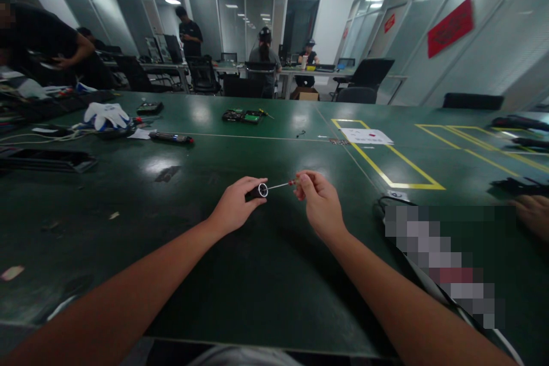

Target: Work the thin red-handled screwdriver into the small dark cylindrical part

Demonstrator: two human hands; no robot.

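Between the thumb and fingers of my left hand (237,201) is a small black cylinder (261,190) with a pale ring at its end, facing right. My right hand (318,200) pinches the red handle of a thin screwdriver (281,186). Its metal shaft points left, and the tip meets the ringed end of the cylinder; whether it goes inside I cannot tell. Both hands are above the green table (257,297), close together near its middle.
White-and-blue gloves (106,116), a dark pen-shaped tool (171,138) and green circuit boards (242,116) lie farther back. A white sheet (369,136) lies by yellow tape (412,174). Another person's hand (532,211) rests at the right edge. Several people are in the background.
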